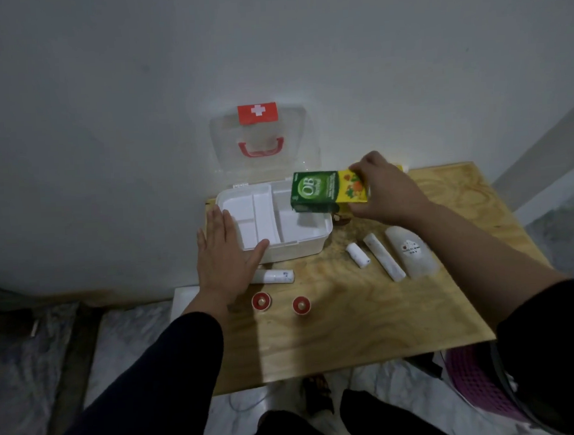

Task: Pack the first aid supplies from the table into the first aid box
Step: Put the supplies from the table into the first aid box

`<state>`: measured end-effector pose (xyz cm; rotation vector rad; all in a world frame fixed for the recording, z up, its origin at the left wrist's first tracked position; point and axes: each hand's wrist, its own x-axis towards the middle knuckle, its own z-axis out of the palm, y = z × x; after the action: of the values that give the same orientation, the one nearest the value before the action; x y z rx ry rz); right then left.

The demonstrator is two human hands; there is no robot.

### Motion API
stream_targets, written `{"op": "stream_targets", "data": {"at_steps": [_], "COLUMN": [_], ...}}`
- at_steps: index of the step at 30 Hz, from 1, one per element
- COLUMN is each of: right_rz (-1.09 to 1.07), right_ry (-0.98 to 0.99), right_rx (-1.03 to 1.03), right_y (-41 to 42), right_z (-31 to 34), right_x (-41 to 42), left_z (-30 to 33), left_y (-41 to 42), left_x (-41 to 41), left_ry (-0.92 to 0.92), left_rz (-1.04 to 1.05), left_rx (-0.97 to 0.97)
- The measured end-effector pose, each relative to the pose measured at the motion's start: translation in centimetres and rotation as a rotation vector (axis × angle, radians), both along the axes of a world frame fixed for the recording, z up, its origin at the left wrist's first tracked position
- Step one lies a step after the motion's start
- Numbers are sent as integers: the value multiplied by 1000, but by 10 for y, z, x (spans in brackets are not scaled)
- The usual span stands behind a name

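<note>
The white first aid box (313,241) stands open at the table's back left, its clear lid (258,142) leaning on the wall. My left hand (224,254) lies flat on the box's front left corner, fingers apart. My right hand (384,189) holds a green and yellow carton (327,192) above the box's right side. On the table lie a white roll (277,276) by my left wrist, two red round caps (261,300) (301,305), two more white rolls (358,255) (384,257) and a pale oblong pack (410,250).
The plywood table (368,329) stands against a white wall. A purple mesh basket (480,380) sits on the floor at the lower right. My knees are below the table's front edge.
</note>
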<state>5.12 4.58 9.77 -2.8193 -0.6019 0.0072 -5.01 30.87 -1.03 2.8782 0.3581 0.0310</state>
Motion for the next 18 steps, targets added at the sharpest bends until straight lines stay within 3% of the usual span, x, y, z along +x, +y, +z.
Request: {"op": "stream_targets", "data": {"at_steps": [4, 8, 18], "right_rz": [64, 68, -33], "right_ry": [-52, -24, 246], "right_rx": [-265, -349, 16], "right_y": [40, 76, 127], "right_z": [1, -13, -76], "right_x": [1, 4, 14], "left_z": [0, -2, -6], "left_y": [1, 0, 2], "left_x": [3, 3, 4], "left_ry": [18, 11, -5], "left_rz": [18, 19, 3], "left_rx": [-7, -21, 6]}}
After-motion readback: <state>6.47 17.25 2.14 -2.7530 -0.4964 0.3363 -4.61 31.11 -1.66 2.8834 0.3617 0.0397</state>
